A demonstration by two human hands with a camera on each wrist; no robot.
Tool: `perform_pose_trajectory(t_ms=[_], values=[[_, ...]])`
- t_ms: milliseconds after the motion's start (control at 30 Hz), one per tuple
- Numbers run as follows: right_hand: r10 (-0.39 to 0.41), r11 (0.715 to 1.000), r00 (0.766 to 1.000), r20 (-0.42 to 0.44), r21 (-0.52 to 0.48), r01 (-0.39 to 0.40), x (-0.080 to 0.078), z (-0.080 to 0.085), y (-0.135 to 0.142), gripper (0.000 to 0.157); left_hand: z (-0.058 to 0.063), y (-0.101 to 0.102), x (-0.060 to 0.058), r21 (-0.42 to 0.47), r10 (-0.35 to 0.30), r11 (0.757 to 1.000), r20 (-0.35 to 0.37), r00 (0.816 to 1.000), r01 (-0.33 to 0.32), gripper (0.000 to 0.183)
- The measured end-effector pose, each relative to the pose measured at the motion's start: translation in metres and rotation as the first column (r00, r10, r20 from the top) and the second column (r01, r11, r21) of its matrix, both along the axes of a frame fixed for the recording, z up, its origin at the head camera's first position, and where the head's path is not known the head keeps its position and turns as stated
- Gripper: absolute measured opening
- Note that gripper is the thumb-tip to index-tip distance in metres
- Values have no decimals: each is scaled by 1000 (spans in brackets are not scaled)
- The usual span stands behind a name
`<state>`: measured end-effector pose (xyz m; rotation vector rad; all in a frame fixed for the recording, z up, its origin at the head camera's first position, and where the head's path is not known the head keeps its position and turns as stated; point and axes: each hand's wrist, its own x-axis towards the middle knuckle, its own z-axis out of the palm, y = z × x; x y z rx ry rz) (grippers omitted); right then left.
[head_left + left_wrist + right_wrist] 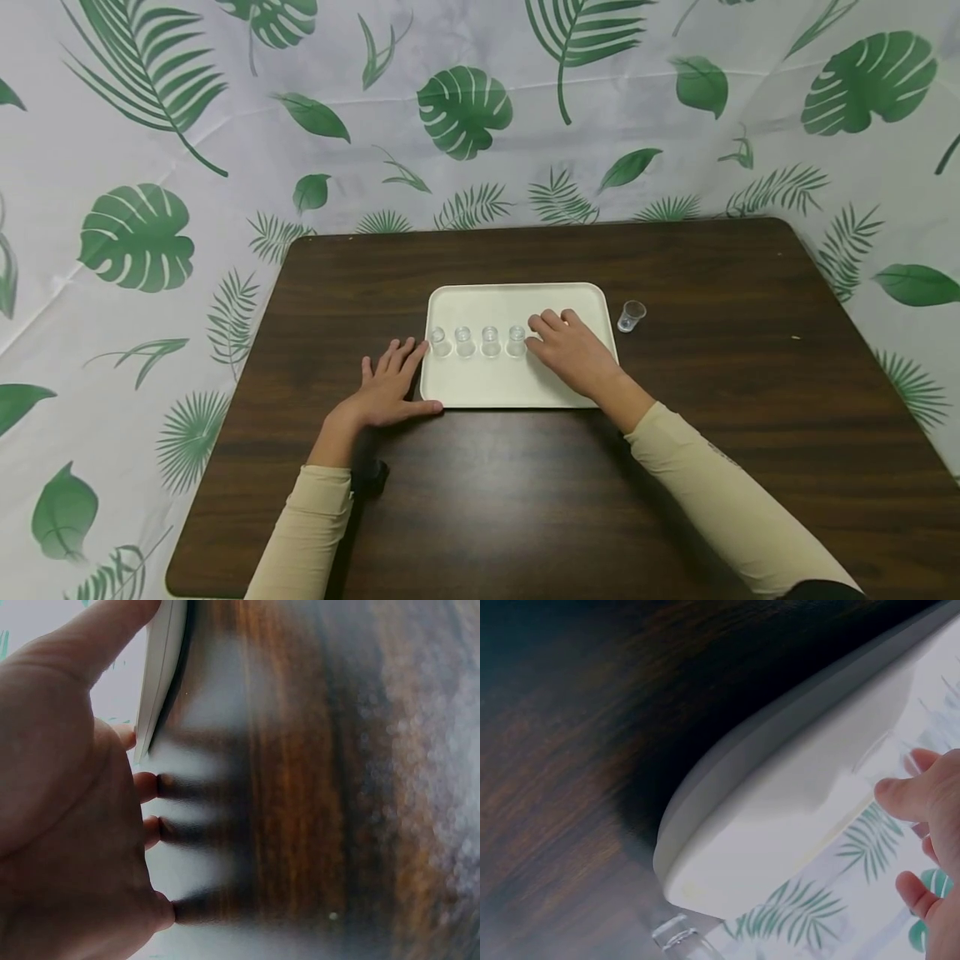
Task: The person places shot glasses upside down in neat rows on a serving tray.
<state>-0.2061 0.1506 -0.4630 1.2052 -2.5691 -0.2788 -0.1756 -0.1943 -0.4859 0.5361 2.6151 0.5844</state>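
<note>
On a cream tray [480,387], several small clear shot glasses [464,342] stand in a row, wider end down. My right hand [573,354] reaches over the tray to the right end of the row. Its thumb and bent forefinger pinch a clear shot glass [870,756], partly hidden by the fingers. Just off the tray's right edge, another shot glass [632,315] stands mouth up. My left hand [385,396] lies with spread, straight fingers at the tray's left edge; the thumb touches the near left corner. In the left wrist view its fingertips [148,787] rest on the table.
The dark wood table [502,500] has rounded far corners and a leaf-patterned cloth [390,50] behind and beside it. The tray has a low raised rim. A black device [371,477] sits under the left wrist.
</note>
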Motion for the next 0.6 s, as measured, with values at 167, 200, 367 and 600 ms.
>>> perform_pose_trajectory(t_ms=[167,200,367,600], values=[[-12,1000,1000,22,17,11,0,0,-1,16,-1,0,-1,-10,2,1000,-1,1000,-2,110],[-14,1000,1000,24,17,13,0,-1,-1,16,-1,0,-1,-13,2,1000,-1,1000,-2,110],[-20,1000,999,28,10,20,0,-2,0,19,-1,0,-1,-17,1,1000,1,1000,-1,110],[-29,1000,999,20,9,28,1,-2,1,22,-3,0,-2,-15,2,1000,6,1000,-2,110]])
